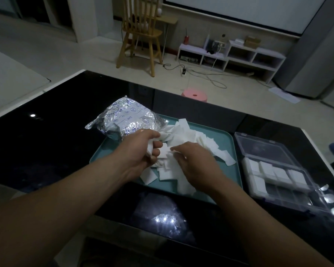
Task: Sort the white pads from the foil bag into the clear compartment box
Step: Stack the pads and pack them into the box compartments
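Pads (189,132) heaped on teal tray (226,140), fanning out from foil bag (127,116) at its far-left corner | left hand (141,151) clutches a small stack, probably gathering a batch | right hand (193,164) rests on heap, grasp unclear | compartment box (289,193) lies open just right of tray, part-filled, within easy reach

We are stretching both forearms forward. Our left hand (143,151) is gripping white pads (149,148) in curled fingers; our right hand (193,162) is lying palm down.
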### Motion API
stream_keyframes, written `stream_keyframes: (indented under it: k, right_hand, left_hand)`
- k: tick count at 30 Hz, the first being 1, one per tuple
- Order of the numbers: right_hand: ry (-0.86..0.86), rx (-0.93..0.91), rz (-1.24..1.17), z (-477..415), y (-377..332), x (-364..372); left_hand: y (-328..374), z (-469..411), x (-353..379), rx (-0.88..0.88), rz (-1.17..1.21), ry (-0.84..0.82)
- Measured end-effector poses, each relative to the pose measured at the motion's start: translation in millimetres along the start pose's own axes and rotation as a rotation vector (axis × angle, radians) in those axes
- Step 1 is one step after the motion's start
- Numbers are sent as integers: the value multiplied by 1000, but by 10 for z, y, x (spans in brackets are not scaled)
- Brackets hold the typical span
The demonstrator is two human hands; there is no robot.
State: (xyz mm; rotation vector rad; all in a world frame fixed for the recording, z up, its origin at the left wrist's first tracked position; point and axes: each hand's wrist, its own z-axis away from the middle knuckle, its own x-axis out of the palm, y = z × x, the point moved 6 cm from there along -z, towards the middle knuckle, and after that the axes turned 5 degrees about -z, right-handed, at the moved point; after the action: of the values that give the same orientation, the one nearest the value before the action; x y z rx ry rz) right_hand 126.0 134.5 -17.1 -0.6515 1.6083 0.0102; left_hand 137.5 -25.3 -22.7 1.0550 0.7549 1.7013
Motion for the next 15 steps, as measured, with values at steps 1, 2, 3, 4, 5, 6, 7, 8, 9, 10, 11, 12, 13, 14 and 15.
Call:
stream_keyframes:
  k: [1,2,3,4,5,6,7,8,9,10,11,12,13,14,15]
  right_hand:
    - [61,22,-48,14,48,-68]
    - [118,47,-105,24,87,-144]
    - [168,71,-166,44,103,-223]
    - [216,85,-224,67,94,-308]
    - [261,89,-274,105,60,-375]
    - [301,81,-307,147,5,-426]
    - [320,62,-320,194,-63,-459]
    - [312,44,-313,231,-126,-451]
    - [280,34,-276,271,-179,-429]
    - [244,31,-227,302,-225,-398]
    - [221,31,-188,336,-251,-391]
    - [214,25,-180,366,-266,-408]
    - [212,19,-208,411,-257,-447]
    - [212,19,-261,454,-230,-491]
    - [202,27,-318,497,-190,-533]
  left_hand:
    - [-20,-1,35,-8,-1,-8]
    - [-46,12,79,-18,-1,-21]
    - [-77,41,135,-28,0,-42]
    - [-110,63,200,-36,-4,-71]
    - [-154,79,260,-47,-10,-103]
    - [-187,93,321,-58,-13,-142]
    - [-210,112,401,-64,-5,-194]
    - [-217,131,477,-61,14,-253]
    - [-217,152,557,-56,43,-303]
    - [-208,180,612,-57,77,-334]
    - [-213,188,650,-67,105,-353]
    - [-217,198,666,-80,118,-364]
    - [-225,207,686,-92,113,-379]
    - [-234,207,687,-104,93,-394]
    - [-244,200,682,-116,68,-411]
